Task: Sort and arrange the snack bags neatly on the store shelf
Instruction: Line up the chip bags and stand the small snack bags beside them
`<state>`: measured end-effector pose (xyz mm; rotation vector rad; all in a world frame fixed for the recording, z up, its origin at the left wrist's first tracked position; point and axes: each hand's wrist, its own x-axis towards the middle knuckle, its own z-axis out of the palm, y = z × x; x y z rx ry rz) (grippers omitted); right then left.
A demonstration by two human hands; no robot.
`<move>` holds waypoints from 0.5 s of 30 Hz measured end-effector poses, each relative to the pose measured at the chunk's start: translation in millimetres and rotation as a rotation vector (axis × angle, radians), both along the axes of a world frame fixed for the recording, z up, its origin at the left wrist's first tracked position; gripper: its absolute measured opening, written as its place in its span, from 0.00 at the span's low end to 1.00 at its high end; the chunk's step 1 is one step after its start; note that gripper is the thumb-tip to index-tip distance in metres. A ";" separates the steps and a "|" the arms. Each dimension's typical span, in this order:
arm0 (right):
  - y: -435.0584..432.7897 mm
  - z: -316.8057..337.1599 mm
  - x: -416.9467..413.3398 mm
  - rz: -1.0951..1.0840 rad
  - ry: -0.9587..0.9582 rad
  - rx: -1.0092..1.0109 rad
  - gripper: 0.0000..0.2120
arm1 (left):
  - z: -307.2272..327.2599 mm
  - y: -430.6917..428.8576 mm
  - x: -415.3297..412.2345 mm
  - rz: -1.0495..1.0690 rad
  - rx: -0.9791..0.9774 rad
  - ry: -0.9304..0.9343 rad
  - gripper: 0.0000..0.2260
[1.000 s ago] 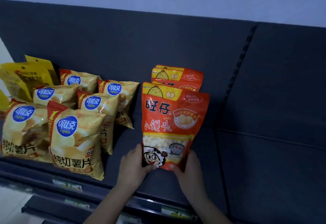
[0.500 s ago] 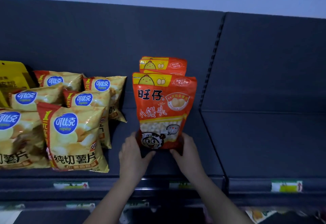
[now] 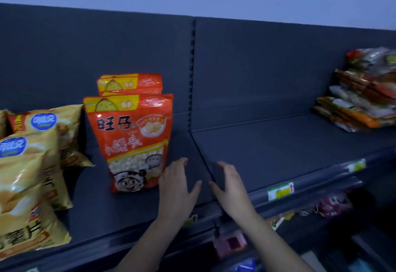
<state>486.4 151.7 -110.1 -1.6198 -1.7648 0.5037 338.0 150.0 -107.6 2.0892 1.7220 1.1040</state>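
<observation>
An orange snack bag point(image 3: 132, 141) with a cartoon face stands upright on the dark shelf point(image 3: 267, 154), with a matching orange bag point(image 3: 129, 84) upright behind it. Yellow chip bags point(image 3: 32, 164) stand in rows to the left. My left hand point(image 3: 177, 188) hovers just right of the front orange bag with fingers spread, holding nothing. My right hand point(image 3: 229, 188) is open beside it, over the seam between two shelf sections. Neither hand touches a bag.
A loose pile of mixed snack packs point(image 3: 362, 91) lies at the far right of the shelf. Price labels point(image 3: 280, 190) line the front rail. More packets point(image 3: 231, 244) sit on a lower shelf. The back panel rises behind everything.
Both hands have let go of the front orange bag and drawn off to its right. The bag now stands on its own. My view has swung right, revealing the pile.
</observation>
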 end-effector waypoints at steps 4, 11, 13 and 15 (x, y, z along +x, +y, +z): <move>-5.9 4.9 75.2 -0.136 -0.090 0.048 0.23 | -0.2 18.7 65.6 -0.212 -0.070 0.064 0.30; -25.8 11.4 242.0 -0.391 -0.215 -0.028 0.25 | 5.5 42.2 232.5 -0.460 -0.096 0.156 0.32; -30.1 17.2 288.9 -0.427 -0.230 -0.052 0.24 | 10.3 45.3 283.4 -0.528 -0.097 0.140 0.31; -33.1 24.9 335.9 -0.458 -0.239 -0.069 0.24 | 15.6 50.0 336.1 -0.575 -0.063 0.140 0.29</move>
